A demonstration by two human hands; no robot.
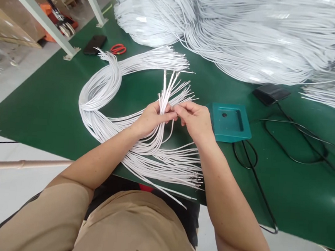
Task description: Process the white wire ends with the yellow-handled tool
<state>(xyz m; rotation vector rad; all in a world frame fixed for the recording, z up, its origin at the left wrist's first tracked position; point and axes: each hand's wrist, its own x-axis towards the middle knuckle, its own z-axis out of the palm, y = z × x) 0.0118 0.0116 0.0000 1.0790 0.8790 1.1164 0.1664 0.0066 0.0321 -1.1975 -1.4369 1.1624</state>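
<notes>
My left hand (153, 118) is closed around several white cables (167, 88), whose stripped ends point up and away from me. Close beside it, my right hand (195, 118) pinches near the end of one white cable at the left fingertips; the exact tip is hidden by the fingers. Beneath both hands a looped bundle of white cables (101, 85) lies on the green table, its loose ends fanned out to the right. Just right of my right hand stands a teal box (230, 122) with a recessed top.
Large coils of white cable (264, 36) cover the back of the green table (42, 92). Red-handled scissors (118, 49) and a dark flat object (95, 44) lie at the back left. A black foot-pedal-like block (270, 95) and black cords (298, 159) are at the right.
</notes>
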